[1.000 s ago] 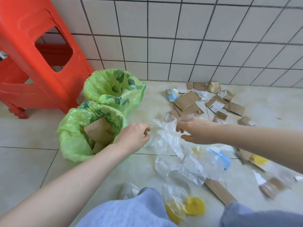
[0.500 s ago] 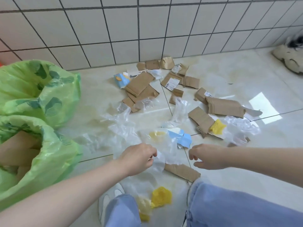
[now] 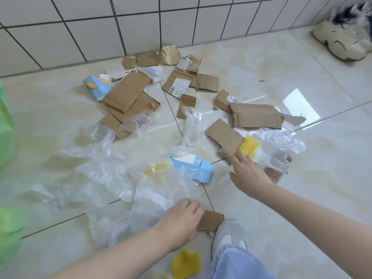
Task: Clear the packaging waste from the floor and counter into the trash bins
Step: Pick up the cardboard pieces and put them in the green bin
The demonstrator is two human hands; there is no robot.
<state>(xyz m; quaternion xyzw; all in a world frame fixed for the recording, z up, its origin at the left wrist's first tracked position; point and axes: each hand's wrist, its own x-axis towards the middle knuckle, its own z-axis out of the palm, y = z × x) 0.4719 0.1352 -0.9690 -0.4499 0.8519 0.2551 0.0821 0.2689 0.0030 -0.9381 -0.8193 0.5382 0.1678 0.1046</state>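
While most of the packaging waste lies spread over the tiled floor, the step in hand looks like gathering. Green bin bags sit blurred at the left edge. Clear plastic film covers the near-left floor; torn cardboard pieces lie farther off toward the wall. The left hand rests curled on the film, its grasp unclear. The right hand, fingers spread, touches a cardboard flap beside yellow foam mesh. Next it should probably close on that flap.

Brown cardboard pieces, clear plastic wrap, yellow mesh, light-blue carton, green bin bag, cream floor tiles
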